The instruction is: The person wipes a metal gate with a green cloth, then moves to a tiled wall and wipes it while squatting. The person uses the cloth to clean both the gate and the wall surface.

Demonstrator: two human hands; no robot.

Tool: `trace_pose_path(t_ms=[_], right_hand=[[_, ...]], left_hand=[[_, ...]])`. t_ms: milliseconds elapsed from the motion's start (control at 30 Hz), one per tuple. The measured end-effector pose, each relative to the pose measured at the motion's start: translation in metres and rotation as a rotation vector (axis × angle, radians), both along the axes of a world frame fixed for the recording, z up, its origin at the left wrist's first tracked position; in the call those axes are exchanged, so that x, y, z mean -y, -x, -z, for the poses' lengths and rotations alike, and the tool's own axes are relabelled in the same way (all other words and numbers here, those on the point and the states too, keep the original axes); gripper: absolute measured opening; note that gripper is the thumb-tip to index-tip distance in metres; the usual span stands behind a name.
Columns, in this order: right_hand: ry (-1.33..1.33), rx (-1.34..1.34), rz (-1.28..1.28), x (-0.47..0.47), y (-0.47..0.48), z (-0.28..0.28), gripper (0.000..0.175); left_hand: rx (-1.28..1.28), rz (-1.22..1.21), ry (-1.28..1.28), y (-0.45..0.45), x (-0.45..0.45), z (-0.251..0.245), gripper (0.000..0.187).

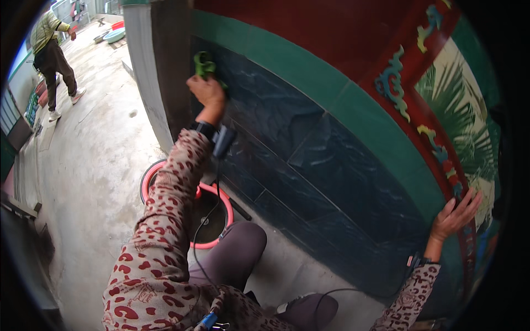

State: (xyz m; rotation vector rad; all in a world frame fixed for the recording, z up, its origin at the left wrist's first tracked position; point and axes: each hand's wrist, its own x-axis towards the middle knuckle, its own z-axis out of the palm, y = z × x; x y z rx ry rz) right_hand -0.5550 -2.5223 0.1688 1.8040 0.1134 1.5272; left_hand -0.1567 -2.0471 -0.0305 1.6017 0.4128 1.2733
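My left hand (pixel 208 96) presses a bright green cloth (pixel 203 65) to the upper left end of the dark slate-like tiles (pixel 285 149) on the wall. Part of the cloth is hidden under my palm. Further right, my right hand (pixel 452 215) rests with fingers apart on the red trim, near its coloured relief ornaments (pixel 393 85) and a painted palm panel (pixel 455 111). It holds nothing. Each wrist wears a dark strapped device with a cable. Below my left forearm stands a pink-rimmed tub (pixel 230 207) with a dark inside, partly covered by my sleeve.
A green tile band (pixel 343 89) curves above the dark tiles. A wall post (pixel 172 62) stands at their left end. Another person (pixel 51 53) stands on the concrete floor (pixel 91 165) at upper left. Basins (pixel 114 35) lie further back. A cable (pixel 207 223) hangs past my knee.
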Motion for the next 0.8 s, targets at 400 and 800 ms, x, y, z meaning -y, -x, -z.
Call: trace_pose_path(t_ms=[400, 800], right_hand=[[0.020, 0.031, -0.039, 0.004, -0.001, 0.000, 0.043], [0.032, 0.042, -0.004, 0.013, -0.001, 0.004, 0.043]], left_hand=[[-0.119, 0.466, 0.163, 0.184, 0.172, 0.101, 0.050], [-0.518, 0.054, 0.233, -0.007, -0.004, 0.110, 0.038]])
